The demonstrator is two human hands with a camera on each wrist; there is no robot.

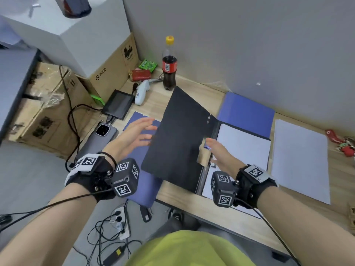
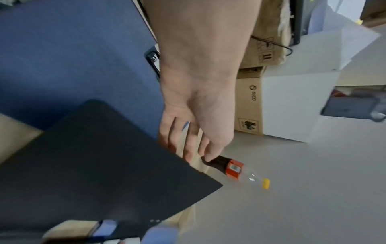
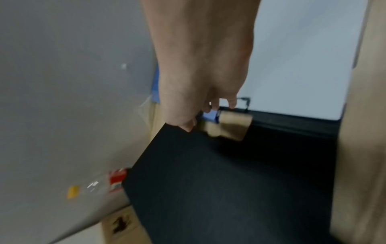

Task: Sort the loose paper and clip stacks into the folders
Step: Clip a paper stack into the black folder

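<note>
The black folder (image 1: 178, 139) lies open on the counter (image 1: 194, 208), its cover half raised, a white stack (image 1: 242, 150) already seated in its right half. My left hand (image 1: 134, 135), fingers spread and holding nothing, hovers at the cover's left edge. My right hand (image 1: 219, 154) appears to pinch a small blue clip (image 1: 207, 145) at the spine. A loose paper stack (image 1: 299, 162) remains unfiled at right; two blue folders (image 1: 247, 114) await. Roughly half done, I judge.

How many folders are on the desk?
3: a black folder open in the middle, a blue folder behind it by the wall, another blue folder under its raised cover. More may be hidden.
</note>
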